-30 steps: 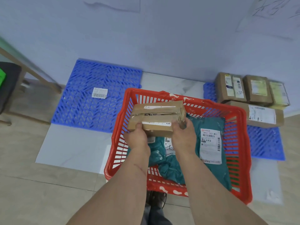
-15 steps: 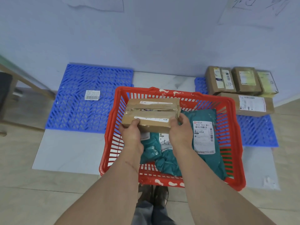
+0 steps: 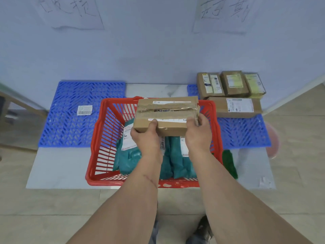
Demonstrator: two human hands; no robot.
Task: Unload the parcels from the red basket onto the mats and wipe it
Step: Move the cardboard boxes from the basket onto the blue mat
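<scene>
You are standing in a parcel sorting corner, not a home room: labelled cardboard parcels (image 3: 230,93) stacked on a blue plastic floor mat (image 3: 246,132) right of the red basket (image 3: 103,138), another mat (image 3: 70,117) to its left, handwritten paper signs (image 3: 223,13) taped on the wall beyond it.

The brown rectangular cardboard box (image 3: 167,117) at the frame centre looks matt, with torn glossy tape along its top. The red slatted plastic basket (image 3: 105,138) is smooth. The teal plastic mailer bags (image 3: 130,155) inside are crinkled and slightly shiny. The blue perforated plastic mat (image 3: 70,120) at left is smooth.
</scene>
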